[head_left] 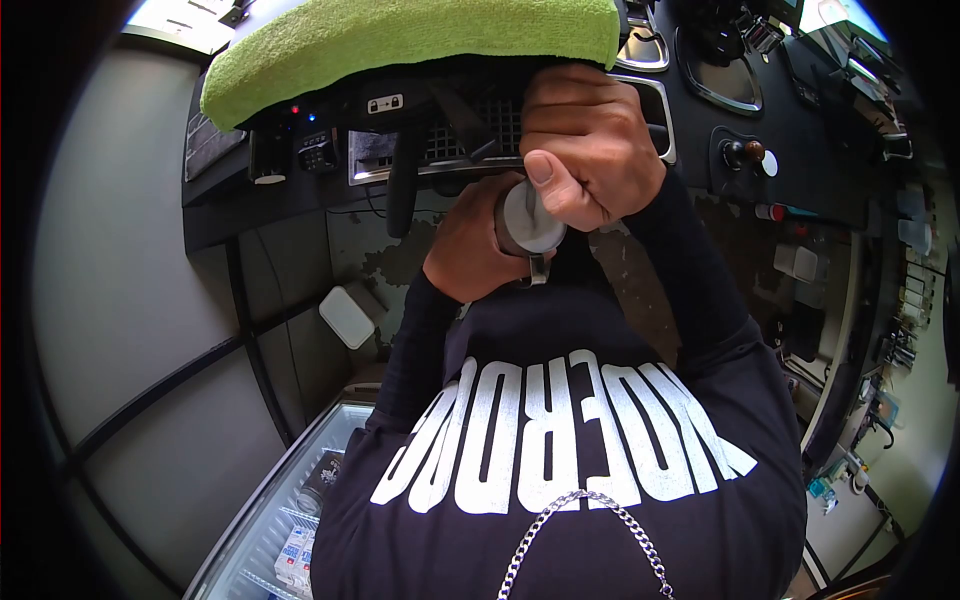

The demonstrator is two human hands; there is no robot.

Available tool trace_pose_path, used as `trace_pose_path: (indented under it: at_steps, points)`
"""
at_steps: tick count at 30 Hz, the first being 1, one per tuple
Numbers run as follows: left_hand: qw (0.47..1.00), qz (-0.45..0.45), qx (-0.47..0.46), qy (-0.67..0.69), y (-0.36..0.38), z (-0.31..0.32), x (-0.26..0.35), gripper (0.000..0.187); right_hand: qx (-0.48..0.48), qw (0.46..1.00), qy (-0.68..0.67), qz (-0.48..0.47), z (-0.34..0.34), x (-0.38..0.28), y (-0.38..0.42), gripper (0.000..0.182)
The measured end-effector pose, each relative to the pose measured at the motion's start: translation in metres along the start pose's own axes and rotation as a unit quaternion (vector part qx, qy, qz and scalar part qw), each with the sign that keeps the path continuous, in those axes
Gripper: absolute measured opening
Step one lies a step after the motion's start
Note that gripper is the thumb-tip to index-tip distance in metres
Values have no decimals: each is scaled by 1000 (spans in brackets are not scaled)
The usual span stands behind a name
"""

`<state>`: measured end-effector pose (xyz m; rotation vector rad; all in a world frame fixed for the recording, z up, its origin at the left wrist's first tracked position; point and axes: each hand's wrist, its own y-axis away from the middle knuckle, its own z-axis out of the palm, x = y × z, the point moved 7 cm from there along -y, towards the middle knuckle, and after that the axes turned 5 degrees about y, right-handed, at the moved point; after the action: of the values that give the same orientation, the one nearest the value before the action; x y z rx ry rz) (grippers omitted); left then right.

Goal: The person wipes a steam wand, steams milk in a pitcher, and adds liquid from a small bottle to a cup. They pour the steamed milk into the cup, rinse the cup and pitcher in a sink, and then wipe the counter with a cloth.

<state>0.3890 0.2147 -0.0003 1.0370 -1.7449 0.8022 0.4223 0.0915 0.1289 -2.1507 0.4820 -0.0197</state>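
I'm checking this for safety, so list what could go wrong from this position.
1. The left hand and right hand share one round grey cap in a tight cluster; a slip could send it down toward the open glass-fronted fridge below.
2. The right hand presses close against the machine's metal grille, so knuckles may get scraped.
3. The green towel overhangs the machine's edge and could slide off if bumped.

Green towel (400, 40) atop machine (fridge (270, 520) below).

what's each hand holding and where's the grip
Left hand wraps the body of a grey round-topped cylinder; right hand rests over its top, thumb on the cap.
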Motion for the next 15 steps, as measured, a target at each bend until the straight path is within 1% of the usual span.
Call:
trace_pose_path:
  at_steps: [4,15]
  points:
    - [1000,-16,-1,16,-2,-1,2,78,-3,1000,-3,1,0,0,0,26]
    - [1000,3,11,14,-7,-4,8,75,-3,1000,-17,0,1,1,1,26]
